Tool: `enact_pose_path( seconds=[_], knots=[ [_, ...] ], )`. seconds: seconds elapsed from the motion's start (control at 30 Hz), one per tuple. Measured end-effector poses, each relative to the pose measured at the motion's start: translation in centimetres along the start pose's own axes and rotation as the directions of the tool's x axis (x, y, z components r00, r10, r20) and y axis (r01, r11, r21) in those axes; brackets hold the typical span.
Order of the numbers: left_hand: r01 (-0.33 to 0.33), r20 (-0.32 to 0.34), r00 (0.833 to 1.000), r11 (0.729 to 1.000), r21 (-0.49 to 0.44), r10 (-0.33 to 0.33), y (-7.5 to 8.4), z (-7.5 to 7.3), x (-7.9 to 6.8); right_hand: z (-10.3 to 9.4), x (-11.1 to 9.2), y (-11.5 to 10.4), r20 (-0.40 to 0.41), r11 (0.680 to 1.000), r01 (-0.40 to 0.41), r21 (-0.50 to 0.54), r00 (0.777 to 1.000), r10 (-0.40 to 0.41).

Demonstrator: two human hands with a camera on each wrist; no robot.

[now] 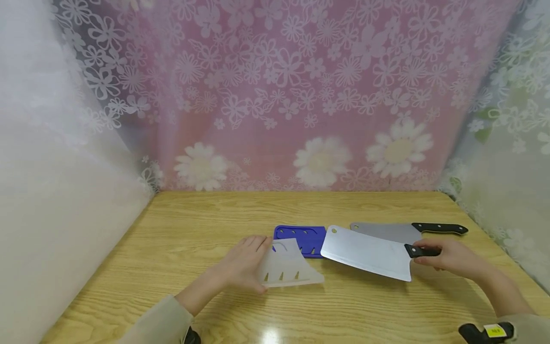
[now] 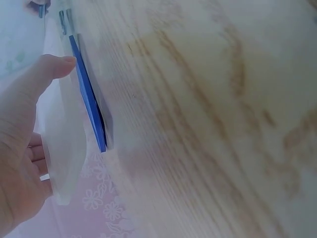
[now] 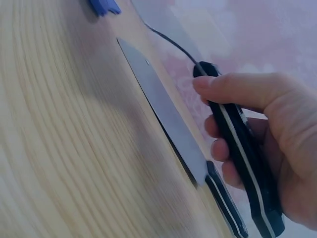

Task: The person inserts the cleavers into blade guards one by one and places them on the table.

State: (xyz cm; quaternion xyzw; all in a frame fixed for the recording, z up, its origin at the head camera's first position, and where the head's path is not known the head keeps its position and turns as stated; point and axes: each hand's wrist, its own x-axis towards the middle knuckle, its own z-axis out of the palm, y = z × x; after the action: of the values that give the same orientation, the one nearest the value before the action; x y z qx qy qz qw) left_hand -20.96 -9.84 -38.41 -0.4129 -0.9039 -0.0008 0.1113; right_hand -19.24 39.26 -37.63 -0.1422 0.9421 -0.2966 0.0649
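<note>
Wood-grain table (image 1: 185, 220) beneath, your left hand (image 1: 246, 262) grips white plastic sheath (image 1: 284, 265), right hand (image 1: 450, 256) black-handled steel cleaver (image 1: 367, 253). Move slowly, edge down.

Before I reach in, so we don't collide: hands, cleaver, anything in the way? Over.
Left hand grips white sheath. Right hand holds unsheathed cleaver. Blue sheath, second cleaver on table beyond; could be in the way.

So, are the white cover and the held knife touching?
Apart. The head view shows it: parts of the blue cover and the table show between the white cover and the held knife.
</note>
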Motion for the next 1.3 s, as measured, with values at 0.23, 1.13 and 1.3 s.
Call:
enact_pose_path(
  seconds=[0.23,1.13,1.3],
  knots=[
    [-0.025,0.011,1.000,1.000,0.019,0.025,0.1,0.0,0.0,0.9,1.3,-1.4,-0.080,0.996,-0.014,-0.086,0.997,0.007],
    [-0.007,0.051,0.999,1.000,0.027,0.006,0.8,0.2,0.4,1.6,2.6,-3.8,-0.163,0.973,0.079,-0.218,0.980,-0.116],
    [-0.013,0.052,0.999,0.999,0.032,0.011,0.8,0.2,0.5,1.5,2.8,-3.7,-0.185,0.961,0.131,-0.245,0.966,-0.179]
  ],
)
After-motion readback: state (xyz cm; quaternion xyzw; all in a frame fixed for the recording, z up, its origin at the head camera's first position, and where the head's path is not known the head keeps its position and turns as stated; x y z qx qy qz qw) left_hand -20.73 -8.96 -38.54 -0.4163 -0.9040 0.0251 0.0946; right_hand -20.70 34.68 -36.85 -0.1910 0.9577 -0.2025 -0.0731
